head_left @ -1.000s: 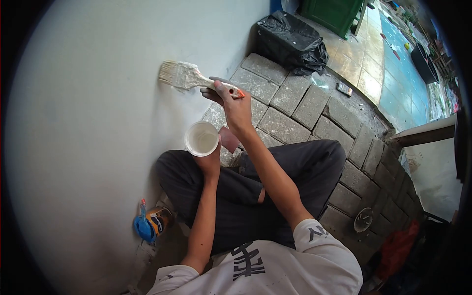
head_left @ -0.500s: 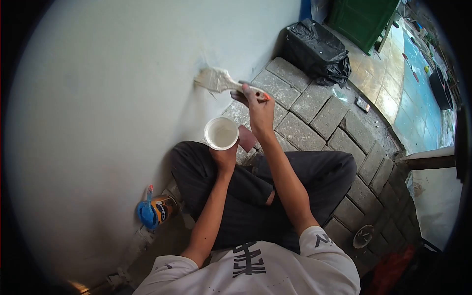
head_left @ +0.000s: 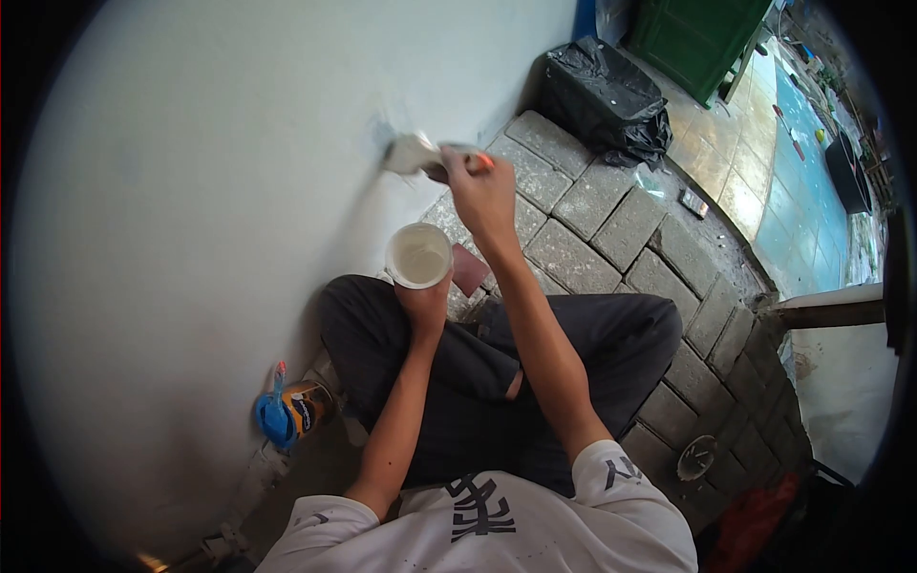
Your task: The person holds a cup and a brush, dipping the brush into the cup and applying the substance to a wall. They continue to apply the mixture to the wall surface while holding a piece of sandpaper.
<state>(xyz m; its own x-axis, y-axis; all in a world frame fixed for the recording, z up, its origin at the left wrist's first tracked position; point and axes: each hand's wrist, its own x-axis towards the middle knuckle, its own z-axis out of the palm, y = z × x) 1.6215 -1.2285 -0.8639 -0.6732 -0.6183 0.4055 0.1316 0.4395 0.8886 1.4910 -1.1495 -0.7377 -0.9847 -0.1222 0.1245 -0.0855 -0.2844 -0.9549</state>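
Note:
My right hand (head_left: 475,191) is closed around the handle of a paintbrush (head_left: 413,155) with an orange-tipped end. The brush is smeared by motion, and its pale, coated bristles are right at the white wall (head_left: 210,191), beside a greyish patch. Below it, my left hand (head_left: 425,298) is wrapped around a white cup (head_left: 419,256) with pale paint in it, its mouth facing up toward me. A piece of reddish-brown sandpaper (head_left: 469,269) shows just right of the cup.
Grey paving bricks (head_left: 583,253) cover the ground around my crossed legs. A paint can (head_left: 304,409) with a blue-coated brush stands at the wall's foot on the left. Farther off are a bin in a black bag (head_left: 607,95) and a green cabinet (head_left: 697,43).
My right hand has moved left and slightly up, bringing the brush in closer along the wall. The cup in my left hand is tilted a little differently, and the view has shifted slightly.

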